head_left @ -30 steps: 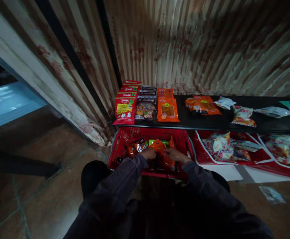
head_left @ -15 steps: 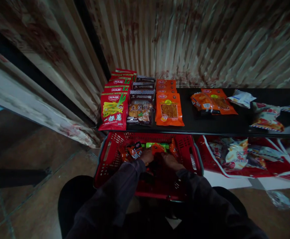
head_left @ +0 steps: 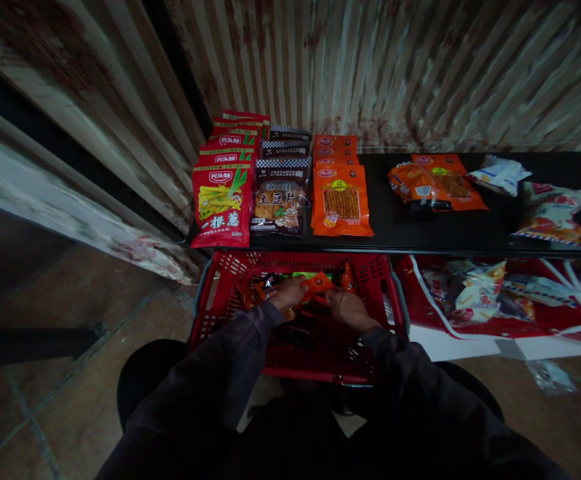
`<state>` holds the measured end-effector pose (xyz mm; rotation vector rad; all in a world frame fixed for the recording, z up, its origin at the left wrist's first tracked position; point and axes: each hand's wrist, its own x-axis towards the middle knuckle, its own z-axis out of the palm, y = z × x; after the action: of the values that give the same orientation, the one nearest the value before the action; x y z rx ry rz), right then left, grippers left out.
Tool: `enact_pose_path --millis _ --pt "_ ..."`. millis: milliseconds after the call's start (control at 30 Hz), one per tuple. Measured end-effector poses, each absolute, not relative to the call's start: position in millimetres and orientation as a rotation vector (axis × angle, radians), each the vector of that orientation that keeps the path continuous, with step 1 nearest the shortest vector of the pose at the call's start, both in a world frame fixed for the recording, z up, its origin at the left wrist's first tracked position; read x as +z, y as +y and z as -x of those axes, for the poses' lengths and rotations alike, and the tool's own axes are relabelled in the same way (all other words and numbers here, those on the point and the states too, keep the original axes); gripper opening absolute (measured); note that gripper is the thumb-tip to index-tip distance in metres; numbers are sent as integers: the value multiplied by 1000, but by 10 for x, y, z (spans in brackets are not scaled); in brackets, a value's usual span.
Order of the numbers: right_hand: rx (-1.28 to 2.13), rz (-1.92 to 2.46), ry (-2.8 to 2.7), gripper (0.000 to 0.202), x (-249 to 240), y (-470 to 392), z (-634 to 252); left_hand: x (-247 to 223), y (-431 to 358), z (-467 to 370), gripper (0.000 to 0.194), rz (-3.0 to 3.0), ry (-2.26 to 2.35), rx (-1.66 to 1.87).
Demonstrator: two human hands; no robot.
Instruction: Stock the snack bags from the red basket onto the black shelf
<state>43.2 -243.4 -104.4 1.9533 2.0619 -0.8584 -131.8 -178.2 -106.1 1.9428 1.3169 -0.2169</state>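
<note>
Both my hands are inside a red plastic shopping basket. Between them is an orange snack packet. My left hand is closed on its left side, and my right hand pinches its right edge. Other orange snack bags lie along the basket's far side, with a bright green packet partly hidden behind the one I hold. The bottom of the basket is dark, so what lies there is hard to make out.
A black shelf stands just beyond the basket. It bears rows of red bags, dark brown bags and orange packets, plus loose snacks to the right. Under it, a red bag holds more snacks.
My hands have lifted slightly within the basket, and the orange packet between them shows more clearly. The left hand now covers the orange bag beside it. The view has shifted slightly.
</note>
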Motion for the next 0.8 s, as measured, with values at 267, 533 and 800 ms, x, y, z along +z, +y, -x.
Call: enact_pose_path --millis 267,533,800 --pt "-623 -2039 2027 32 -748 -2385 -433 -671 -1890 1807 26 -1971 1389 21" --pt "-817 -1985 2058 31 -843 -2277 -439 -590 -1801 1990 20 -1849 1338 291" --pt "-1130 -2219 2637 68 -824 -2203 -602 -287 -1872 2083 29 -2096 923 426"
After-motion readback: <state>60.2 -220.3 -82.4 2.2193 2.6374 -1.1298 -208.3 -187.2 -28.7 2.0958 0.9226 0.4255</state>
